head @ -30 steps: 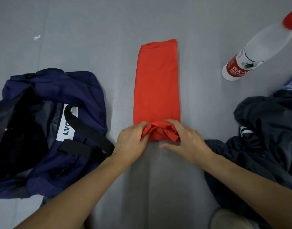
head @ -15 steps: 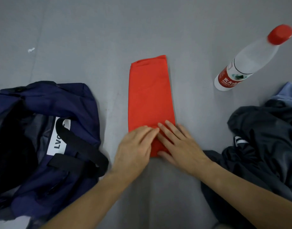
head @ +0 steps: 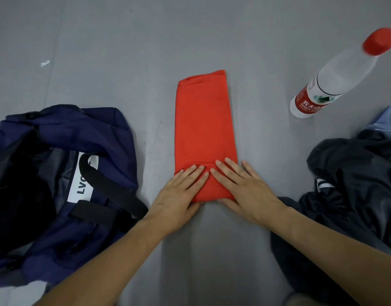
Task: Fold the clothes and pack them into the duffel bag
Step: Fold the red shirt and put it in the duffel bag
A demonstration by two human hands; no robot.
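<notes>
A red garment point(head: 204, 127) lies folded into a long narrow strip on the grey floor, its near end doubled over. My left hand point(head: 179, 197) and my right hand point(head: 243, 188) both press flat on that near end, fingers straight, fingertips almost meeting. The navy duffel bag point(head: 64, 186) lies open at the left, with black straps and a white label. A heap of dark clothes point(head: 353, 195) sits at the right, with a light blue piece point(head: 389, 118) behind it.
A clear plastic bottle point(head: 335, 78) with a red cap and red label stands at the upper right. A small white scrap point(head: 45, 62) lies on the grey floor at the upper left.
My hands let go of the bunched near end of the red garment, flattened out and now press on the fold. The camera view shifted slightly.
</notes>
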